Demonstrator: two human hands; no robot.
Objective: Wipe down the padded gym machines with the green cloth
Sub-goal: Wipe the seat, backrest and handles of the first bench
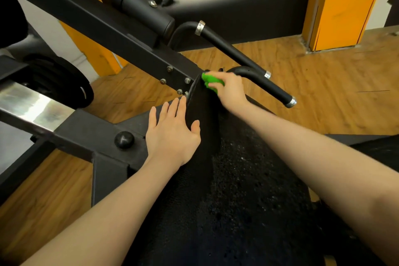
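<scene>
Mid-wipe, likely early: right hand clutches the bunched green cloth at the far top end of the black pad, left hand flat, fingers straight, bracing its side; nearer pad apparently still to do.

The padded bench runs forward down the middle. The left hand lies on its left edge; ahead, the right hand presses the cloth on its far end. Handlebars lie beyond, weight plates far left.
</scene>
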